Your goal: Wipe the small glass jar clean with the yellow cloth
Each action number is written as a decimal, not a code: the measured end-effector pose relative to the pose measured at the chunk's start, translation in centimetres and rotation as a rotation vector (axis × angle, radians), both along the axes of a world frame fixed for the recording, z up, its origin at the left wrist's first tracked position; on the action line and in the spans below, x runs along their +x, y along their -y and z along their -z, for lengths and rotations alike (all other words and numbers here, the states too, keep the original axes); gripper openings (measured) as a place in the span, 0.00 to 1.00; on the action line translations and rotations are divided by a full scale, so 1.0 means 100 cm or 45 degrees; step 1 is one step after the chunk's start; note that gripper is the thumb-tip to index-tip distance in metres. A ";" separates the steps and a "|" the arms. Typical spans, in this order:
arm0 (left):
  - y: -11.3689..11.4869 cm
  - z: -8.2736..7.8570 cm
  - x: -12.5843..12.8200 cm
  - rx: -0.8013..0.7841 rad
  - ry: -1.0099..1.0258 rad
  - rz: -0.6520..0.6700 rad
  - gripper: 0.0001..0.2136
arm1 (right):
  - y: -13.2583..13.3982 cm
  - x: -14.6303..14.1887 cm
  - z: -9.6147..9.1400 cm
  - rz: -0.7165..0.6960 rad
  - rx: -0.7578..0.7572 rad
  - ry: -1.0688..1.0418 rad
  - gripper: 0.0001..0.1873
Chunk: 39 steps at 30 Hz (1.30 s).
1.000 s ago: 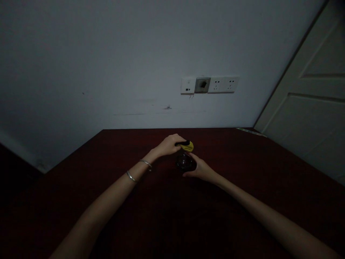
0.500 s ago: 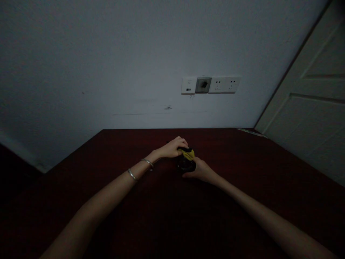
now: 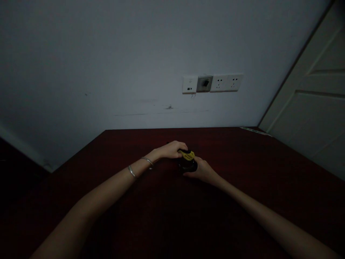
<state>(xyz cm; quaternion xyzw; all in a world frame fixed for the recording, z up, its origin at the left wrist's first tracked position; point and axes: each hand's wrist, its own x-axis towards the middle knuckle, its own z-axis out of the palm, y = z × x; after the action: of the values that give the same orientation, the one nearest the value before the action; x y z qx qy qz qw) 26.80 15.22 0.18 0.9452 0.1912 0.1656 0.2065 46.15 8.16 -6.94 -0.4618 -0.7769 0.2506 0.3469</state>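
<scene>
The yellow-and-black cloth stretches rightward from the fingers of the left hand, which pinch it, and sits just over the dark jar. The right hand curls its fingers part-way round the jar's right side, nearer it than the left; the jar's long axis is lost in shadow. The left hand reaches in palm-down, its wrist low over the counter.
</scene>
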 end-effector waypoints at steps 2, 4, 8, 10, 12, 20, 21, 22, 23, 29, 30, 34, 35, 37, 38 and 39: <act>0.001 -0.003 -0.004 -0.010 -0.023 -0.026 0.17 | 0.001 -0.001 -0.001 0.003 0.005 -0.011 0.34; 0.003 -0.005 -0.007 -0.020 -0.044 -0.054 0.17 | 0.001 -0.001 -0.001 0.002 0.007 -0.022 0.35; 0.005 -0.011 -0.014 -0.074 -0.083 -0.094 0.15 | 0.001 -0.002 -0.001 -0.003 -0.002 0.008 0.36; 0.004 -0.014 -0.017 -0.130 -0.119 -0.152 0.14 | 0.001 -0.002 0.000 0.020 -0.011 0.040 0.39; 0.002 -0.017 -0.018 -0.204 -0.121 -0.232 0.13 | 0.000 -0.002 0.004 0.042 -0.012 0.061 0.41; 0.003 -0.014 -0.014 -0.274 0.095 -0.341 0.18 | -0.002 0.000 0.015 0.056 0.065 0.003 0.40; 0.005 -0.013 -0.014 -0.289 0.067 -0.315 0.18 | -0.001 0.000 0.014 0.049 0.060 0.004 0.39; 0.008 -0.012 -0.014 -0.301 0.042 -0.294 0.18 | -0.001 -0.001 0.012 0.038 0.056 0.006 0.38; 0.011 -0.011 -0.014 -0.305 0.022 -0.277 0.18 | -0.001 -0.001 0.011 0.030 0.053 0.009 0.37; 0.023 -0.015 -0.023 -0.338 -0.063 -0.308 0.15 | 0.002 -0.002 0.006 0.026 0.076 0.023 0.35; 0.025 -0.015 -0.025 -0.335 -0.079 -0.320 0.15 | 0.002 -0.002 0.006 0.025 0.082 0.031 0.35; 0.031 -0.016 -0.033 -0.187 -0.118 -0.333 0.11 | 0.003 -0.001 0.007 0.035 0.095 0.072 0.34; 0.033 -0.016 -0.035 -0.153 -0.131 -0.326 0.09 | 0.003 -0.001 0.007 0.040 0.099 0.084 0.35; 0.038 -0.015 -0.036 -0.114 -0.162 -0.307 0.07 | 0.003 -0.001 0.007 0.047 0.112 0.103 0.37; 0.042 -0.015 -0.036 -0.098 -0.173 -0.301 0.07 | 0.003 -0.001 0.007 0.048 0.115 0.110 0.38; 0.045 -0.016 -0.036 -0.083 -0.185 -0.298 0.07 | 0.004 -0.001 0.007 0.047 0.115 0.114 0.39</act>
<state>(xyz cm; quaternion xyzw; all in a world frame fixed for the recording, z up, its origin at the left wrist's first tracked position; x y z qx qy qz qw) 23.19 10.70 1.79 0.9187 0.3200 0.1133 0.2019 46.02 7.80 -7.68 -0.4706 -0.7936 0.1878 0.3367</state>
